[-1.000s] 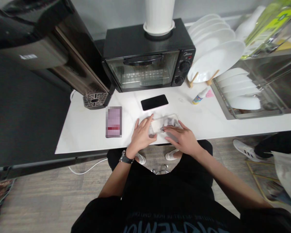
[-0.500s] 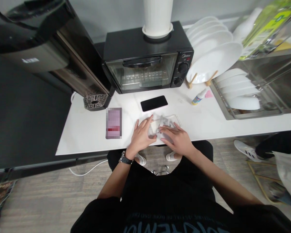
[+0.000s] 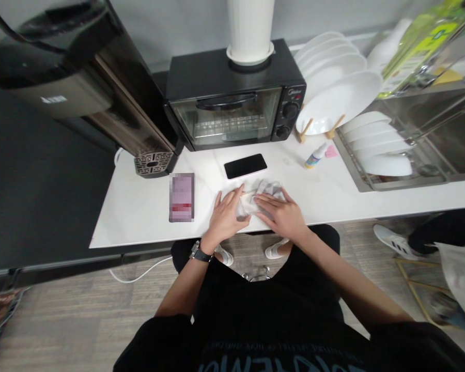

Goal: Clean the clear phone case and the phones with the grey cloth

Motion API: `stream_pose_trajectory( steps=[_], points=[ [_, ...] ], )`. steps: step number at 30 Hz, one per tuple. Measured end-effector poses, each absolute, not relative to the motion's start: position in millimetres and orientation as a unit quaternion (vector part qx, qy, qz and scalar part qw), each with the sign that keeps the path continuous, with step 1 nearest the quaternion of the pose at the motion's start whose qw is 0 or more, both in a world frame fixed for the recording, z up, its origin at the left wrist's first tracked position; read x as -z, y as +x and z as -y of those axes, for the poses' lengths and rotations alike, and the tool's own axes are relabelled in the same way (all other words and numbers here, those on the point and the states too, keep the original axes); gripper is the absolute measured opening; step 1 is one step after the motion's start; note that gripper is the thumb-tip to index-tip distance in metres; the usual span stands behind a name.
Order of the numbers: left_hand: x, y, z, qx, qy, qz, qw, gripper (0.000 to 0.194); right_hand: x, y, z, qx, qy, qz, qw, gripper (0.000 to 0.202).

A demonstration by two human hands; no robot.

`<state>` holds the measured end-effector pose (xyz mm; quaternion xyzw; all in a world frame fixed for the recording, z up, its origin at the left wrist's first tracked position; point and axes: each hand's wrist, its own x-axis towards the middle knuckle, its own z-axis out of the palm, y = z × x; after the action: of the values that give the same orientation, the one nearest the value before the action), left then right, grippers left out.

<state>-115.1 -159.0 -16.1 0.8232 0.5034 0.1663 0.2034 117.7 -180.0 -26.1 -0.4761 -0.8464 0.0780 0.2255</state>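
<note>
A clear phone case [image 3: 246,204] lies flat on the counter near its front edge, partly covered. My left hand [image 3: 226,215] holds it at the left end, thumb below and fingers above. A crumpled whitish cloth [image 3: 270,187] with grey patches rests over its right part. My right hand [image 3: 282,214] presses this cloth down onto the case, fingers pointing left. Just behind the hands is a phone [image 3: 245,166] with a dark screen. A small spray bottle [image 3: 314,157] lies tilted to the right, beside a pink piece [image 3: 330,151].
A blurred-out purple rectangular item [image 3: 182,197] lies left on the white counter [image 3: 139,206]. Behind stand a drink dispenser [image 3: 155,161], a toaster oven [image 3: 232,72] with a white pot [image 3: 251,31], and racked plates [image 3: 339,98]. The sink [image 3: 430,181] is right; another person's shoe [image 3: 395,240] shows below.
My right hand has shifted the cloth slightly up and right across the case. The cloth now covers the case's right end. My left hand stays in place.
</note>
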Motion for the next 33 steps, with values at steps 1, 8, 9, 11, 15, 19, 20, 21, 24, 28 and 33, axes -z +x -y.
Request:
stream_pose_trajectory(
  steps=[1,8,9,11,15,19,20,21,24,28,33],
  points=[
    [16,-115,159,-0.167,0.822,-0.506,0.2,0.099,26,126,178,-0.061,-0.503,0.831,0.229,0.045],
    [14,-115,158,-0.155,0.824,-0.503,0.209,0.097,28,103,192,-0.082,-0.443,0.862,0.232,0.056],
    [14,-115,158,-0.154,0.824,-0.502,0.212,0.097,27,98,191,-0.101,-0.424,0.871,0.229,0.053],
    [14,-115,158,-0.156,0.824,-0.503,0.211,0.098,25,99,184,-0.116,-0.416,0.874,0.224,0.049],
    [14,-115,158,-0.163,0.82,-0.509,0.205,0.099,22,133,171,-0.075,-0.487,0.841,0.222,0.044],
    [12,-114,158,-0.161,0.815,-0.513,0.218,0.099,19,161,187,-0.042,-0.533,0.814,0.228,0.042],
    [12,-114,158,-0.161,0.814,-0.512,0.22,0.098,18,161,193,-0.046,-0.527,0.817,0.23,0.042],
    [11,-114,158,-0.161,0.815,-0.511,0.222,0.098,17,158,198,-0.054,-0.514,0.824,0.233,0.042],
    [10,-115,158,-0.161,0.816,-0.506,0.229,0.096,16,137,201,-0.107,-0.454,0.852,0.239,0.042],
    [11,-119,157,-0.16,0.819,-0.494,0.244,0.098,19,108,175,-0.172,-0.361,0.885,0.237,0.035],
    [12,-119,157,-0.167,0.818,-0.494,0.241,0.098,24,124,151,-0.115,-0.379,0.893,0.213,0.04]
  ],
)
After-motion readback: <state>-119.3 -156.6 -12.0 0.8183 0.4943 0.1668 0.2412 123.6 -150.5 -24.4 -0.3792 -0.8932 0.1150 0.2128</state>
